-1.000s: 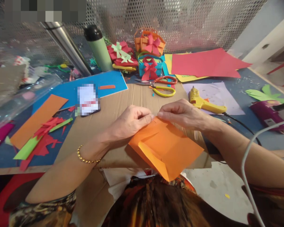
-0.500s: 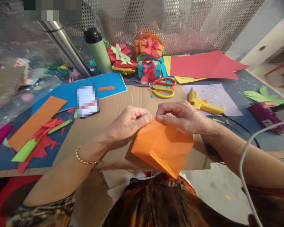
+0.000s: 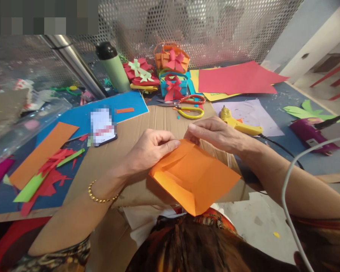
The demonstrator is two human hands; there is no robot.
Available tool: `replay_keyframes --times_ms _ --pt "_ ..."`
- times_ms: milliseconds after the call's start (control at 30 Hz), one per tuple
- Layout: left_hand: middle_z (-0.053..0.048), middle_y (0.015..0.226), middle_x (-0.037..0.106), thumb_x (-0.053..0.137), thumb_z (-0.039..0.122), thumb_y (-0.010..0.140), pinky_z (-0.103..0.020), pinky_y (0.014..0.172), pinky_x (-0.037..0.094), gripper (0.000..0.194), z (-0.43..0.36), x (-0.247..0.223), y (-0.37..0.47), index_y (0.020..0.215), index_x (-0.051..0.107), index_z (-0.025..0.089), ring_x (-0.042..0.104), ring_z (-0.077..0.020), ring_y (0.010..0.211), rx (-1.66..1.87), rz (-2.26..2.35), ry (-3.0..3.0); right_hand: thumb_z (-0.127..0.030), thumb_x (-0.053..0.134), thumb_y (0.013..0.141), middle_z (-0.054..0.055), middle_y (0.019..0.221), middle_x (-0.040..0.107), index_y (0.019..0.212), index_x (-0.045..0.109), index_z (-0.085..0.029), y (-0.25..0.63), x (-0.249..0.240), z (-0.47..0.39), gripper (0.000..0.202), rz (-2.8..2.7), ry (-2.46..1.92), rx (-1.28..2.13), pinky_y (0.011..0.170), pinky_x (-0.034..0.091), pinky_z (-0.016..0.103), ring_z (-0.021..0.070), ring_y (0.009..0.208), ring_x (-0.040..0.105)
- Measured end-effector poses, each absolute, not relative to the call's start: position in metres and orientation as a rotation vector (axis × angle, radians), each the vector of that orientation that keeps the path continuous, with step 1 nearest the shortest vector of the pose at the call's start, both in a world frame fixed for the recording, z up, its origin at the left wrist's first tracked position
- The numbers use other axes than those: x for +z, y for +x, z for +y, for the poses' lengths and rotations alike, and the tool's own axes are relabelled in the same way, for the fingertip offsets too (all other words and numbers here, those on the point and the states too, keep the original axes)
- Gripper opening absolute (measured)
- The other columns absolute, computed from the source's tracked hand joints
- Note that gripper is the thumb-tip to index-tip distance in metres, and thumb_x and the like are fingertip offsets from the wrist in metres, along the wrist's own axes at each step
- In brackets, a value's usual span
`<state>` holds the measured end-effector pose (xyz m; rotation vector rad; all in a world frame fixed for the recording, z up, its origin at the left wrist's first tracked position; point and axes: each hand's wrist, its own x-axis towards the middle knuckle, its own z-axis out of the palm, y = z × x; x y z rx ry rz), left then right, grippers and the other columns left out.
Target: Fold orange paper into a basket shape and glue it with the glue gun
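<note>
A sheet of orange paper (image 3: 204, 166) tilts over the cardboard, creased, with a flap turned up along its lower left side. My left hand (image 3: 154, 149) is closed on its upper left corner, thumb on top and fingers bent beneath. At the top edge, my right hand (image 3: 212, 132) has its thumb raised off the paper, while the bent fingertips rest by the edge, partly hidden. Beyond the hands lie scissors (image 3: 191, 112) with a red and a yellow handle loop. A yellow glue gun (image 3: 240, 122) sits past my right hand.
Cardboard (image 3: 102, 173) covers the table's middle. A phone (image 3: 103, 126), orange strip (image 3: 45, 155) and red scraps (image 3: 55, 172) lie left. Behind stand a green bottle (image 3: 116, 71) and small paper baskets (image 3: 174, 85); red sheets (image 3: 238, 77) lie beside them. A white cable (image 3: 285, 189) crosses my right arm.
My right thumb has lifted from the top edge, where both hands were pinching. The orange paper has turned and spread flatter, its right corner reaching farther right. The left hand keeps its pinch.
</note>
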<state>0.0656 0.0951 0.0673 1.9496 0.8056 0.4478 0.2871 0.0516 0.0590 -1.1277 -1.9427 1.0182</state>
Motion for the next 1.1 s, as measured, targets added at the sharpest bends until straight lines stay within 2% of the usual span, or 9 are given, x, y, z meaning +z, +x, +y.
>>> replay_keyframes --times_ms 100,167,267,367,467,600,800,967,1100 --pt "0.002 0.064 0.053 0.059 0.038 0.088 -0.021 0.052 0.035 0.03 0.0954 0.0684 0.0658 0.07 0.065 0.014 0.045 -0.0097 0.061 0.455 0.8 1.958 -0.076 0.042 0.096 -0.002 0.063 0.046 0.068 0.053 -0.019 0.2855 0.0572 0.0516 0.064 -1.946 -1.197 1.042 0.054 0.033 0.026 0.0091 0.059 0.041" --pt "0.002 0.064 0.053 0.059 0.037 0.088 -0.021 0.051 0.035 0.029 0.0942 0.0691 0.0664 0.07 0.065 0.015 0.045 -0.0095 0.061 0.432 0.778 1.945 -0.074 0.05 0.094 -0.004 0.061 0.042 0.068 0.054 -0.019 0.2834 0.0558 0.0509 0.061 -1.98 -1.191 1.031 0.051 0.028 0.026 0.0081 0.057 0.036" --pt "0.002 0.066 0.052 0.059 0.039 0.088 -0.021 0.051 0.034 0.031 0.092 0.0699 0.0665 0.069 0.063 0.015 0.045 -0.0095 0.061 0.368 0.76 1.878 -0.06 0.056 0.096 -0.005 0.061 0.044 0.072 0.059 -0.018 0.2816 0.0561 0.0492 0.049 -2.042 -1.154 0.989 0.053 0.029 0.025 0.0076 0.058 0.037" --pt "0.002 0.067 0.052 0.06 0.042 0.089 -0.021 0.053 0.035 0.034 0.0931 0.0713 0.0654 0.067 0.06 0.015 0.046 -0.0096 0.063 0.347 0.77 1.818 -0.045 0.054 0.099 -0.005 0.061 0.044 0.07 0.056 -0.018 0.2821 0.0581 0.0482 0.039 -2.086 -1.146 0.939 0.055 0.03 0.024 0.0073 0.058 0.038" --pt "0.0 0.07 0.059 0.056 0.044 0.092 -0.023 0.06 0.042 0.037 0.0979 0.0737 0.0642 0.068 0.061 0.016 0.051 -0.0112 0.067 0.425 0.773 1.832 -0.04 0.054 0.098 -0.005 0.06 0.044 0.068 0.054 -0.019 0.2835 0.059 0.0482 0.036 -2.098 -1.145 0.895 0.054 0.03 0.024 0.0072 0.057 0.037" --pt "-0.002 0.072 0.062 0.058 0.047 0.091 -0.024 0.063 0.043 0.037 0.1005 0.0746 0.0643 0.074 0.065 0.015 0.054 -0.0121 0.069 0.466 0.744 1.883 -0.04 0.053 0.097 -0.005 0.06 0.043 0.068 0.054 -0.019 0.2843 0.0579 0.0485 0.036 -2.115 -1.143 0.881 0.053 0.03 0.024 0.0071 0.057 0.038" --pt "0.003 0.068 0.052 0.06 0.033 0.087 -0.023 0.056 0.035 0.023 0.094 0.0704 0.066 0.072 0.062 0.015 0.045 -0.0098 0.065 0.392 0.746 1.962 -0.041 0.053 0.099 -0.003 0.064 0.05 0.071 0.057 -0.018 0.2821 0.0569 0.0474 0.036 -2.171 -1.114 0.871 0.057 0.033 0.025 0.0081 0.06 0.043" --pt "0.005 0.063 0.043 0.058 0.033 0.087 -0.024 0.054 0.03 0.027 0.0951 0.0712 0.0655 0.065 0.053 0.017 0.038 -0.0087 0.06 0.416 0.716 2.014 -0.056 0.054 0.098 -0.006 0.057 0.035 0.062 0.046 -0.02 0.2808 0.0587 0.0455 0.052 -2.041 -1.203 1.028 0.05 0.026 0.027 0.0072 0.053 0.032" --pt "0.005 0.062 0.042 0.059 0.033 0.087 -0.025 0.053 0.028 0.028 0.0937 0.0721 0.0649 0.065 0.051 0.018 0.037 -0.0089 0.06 0.422 0.754 1.981 -0.057 0.047 0.101 -0.001 0.063 0.052 0.066 0.055 -0.019 0.2811 0.0597 0.0467 0.052 -1.951 -1.166 1.007 0.057 0.035 0.026 0.0093 0.06 0.045"
